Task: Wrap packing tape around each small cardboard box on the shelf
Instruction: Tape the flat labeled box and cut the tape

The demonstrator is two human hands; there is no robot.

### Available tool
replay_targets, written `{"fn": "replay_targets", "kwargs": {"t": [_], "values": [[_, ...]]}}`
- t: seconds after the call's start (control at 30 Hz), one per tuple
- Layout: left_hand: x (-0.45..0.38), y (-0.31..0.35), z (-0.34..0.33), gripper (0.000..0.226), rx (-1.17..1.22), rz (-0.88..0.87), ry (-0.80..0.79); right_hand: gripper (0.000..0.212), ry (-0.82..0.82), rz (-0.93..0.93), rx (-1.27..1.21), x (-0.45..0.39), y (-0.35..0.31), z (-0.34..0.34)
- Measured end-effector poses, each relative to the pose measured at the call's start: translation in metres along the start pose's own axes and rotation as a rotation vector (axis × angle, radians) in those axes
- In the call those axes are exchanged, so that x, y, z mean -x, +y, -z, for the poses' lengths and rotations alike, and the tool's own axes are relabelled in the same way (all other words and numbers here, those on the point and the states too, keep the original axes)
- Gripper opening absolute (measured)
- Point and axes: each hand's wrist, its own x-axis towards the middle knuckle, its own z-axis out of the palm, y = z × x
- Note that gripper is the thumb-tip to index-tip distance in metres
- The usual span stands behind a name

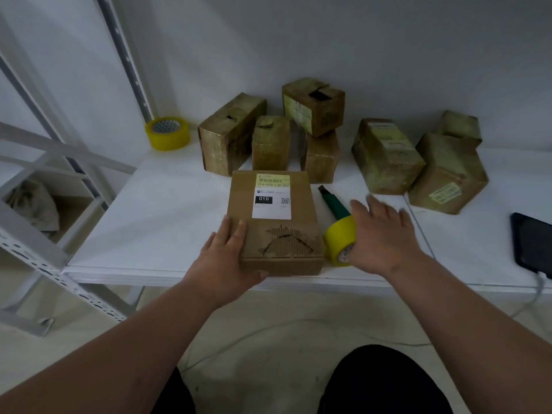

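While our left hand [228, 258] rests on the near left corner of the cardboard box [274, 222], with the fingers straight on its top and the thumb along the near side, our right hand [383, 237] holds a yellow tape roll [339, 242] just beside the right side of the box. We see the roll at the palm, and the fingers are spread out and blurred, so we cannot tell how firmly they hold it. This box lies at the near edge of the white shelf [155, 210]; it carries a white label [272, 196] and its top is torn near us. A green cutter [333, 204] lies just behind the roll. Far behind, seven boxes already covered with tape [385, 156] stand along the wall, one of them on top of another. A second tape roll [168, 132] lies flat in the far left corner. At the right edge a dark tablet [533, 243] lies on the shelf.
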Motion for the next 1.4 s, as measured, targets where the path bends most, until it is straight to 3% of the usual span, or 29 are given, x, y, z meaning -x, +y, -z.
{"fn": "replay_targets", "kwargs": {"t": [0.07, 0.17, 0.27, 0.4, 0.47, 0.53, 0.63, 0.7, 0.77, 0.87, 0.93, 1.07, 1.2, 1.4], "values": [[-0.005, 0.005, -0.003, 0.106, 0.031, 0.015, 0.003, 0.077, -0.073, -0.044, -0.146, -0.004, 0.011, -0.004], [-0.006, 0.006, -0.005, 0.096, 0.085, 0.018, 0.064, 0.054, -0.008, -0.006, -0.416, -0.009, 0.016, -0.008], [-0.001, -0.003, 0.000, 0.089, 0.211, -0.010, 0.104, 0.053, -0.013, -0.054, -0.899, -0.012, 0.023, -0.003], [0.011, -0.001, 0.005, 0.082, 0.687, -0.012, 0.094, 0.044, 0.015, 0.034, -1.628, -0.010, 0.020, 0.032], [0.015, 0.006, 0.003, 0.086, 0.896, 0.007, 0.032, 0.049, 0.042, 0.159, -1.769, -0.009, 0.009, 0.058], [0.018, 0.012, 0.002, 0.088, 0.922, 0.031, -0.069, 0.050, 0.026, 0.302, -1.837, -0.008, -0.006, 0.080], [0.017, 0.012, 0.003, 0.093, 0.395, 0.014, -0.195, 0.049, -0.099, 0.409, -1.789, -0.004, -0.038, 0.093], [0.016, 0.012, 0.010, 0.110, 0.222, 0.001, -0.019, 0.055, -0.160, 0.445, -1.695, -0.001, -0.058, 0.093], [0.014, 0.014, 0.026, 0.124, 0.342, -0.108, 0.205, 0.055, -0.154, 0.467, -1.629, 0.000, -0.072, 0.092], [0.005, 0.019, 0.049, 0.116, 0.389, -0.401, 0.391, 0.045, -0.110, 0.482, -1.534, -0.001, -0.076, 0.089], [0.001, 0.026, 0.061, 0.103, 0.417, -0.472, 0.358, 0.044, -0.088, 0.472, -1.473, -0.002, -0.075, 0.086], [0.002, 0.030, 0.070, 0.081, 0.363, -0.451, 0.266, 0.053, -0.044, 0.448, -1.286, 0.001, -0.071, 0.092], [0.000, 0.026, 0.076, 0.106, 0.162, -0.383, 0.227, 0.057, -0.028, 0.421, -1.136, -0.003, -0.049, 0.106], [0.002, 0.035, 0.077, 0.104, 0.239, -0.360, 0.156, 0.052, 0.033, 0.391, -0.962, -0.009, -0.018, 0.107]]}}
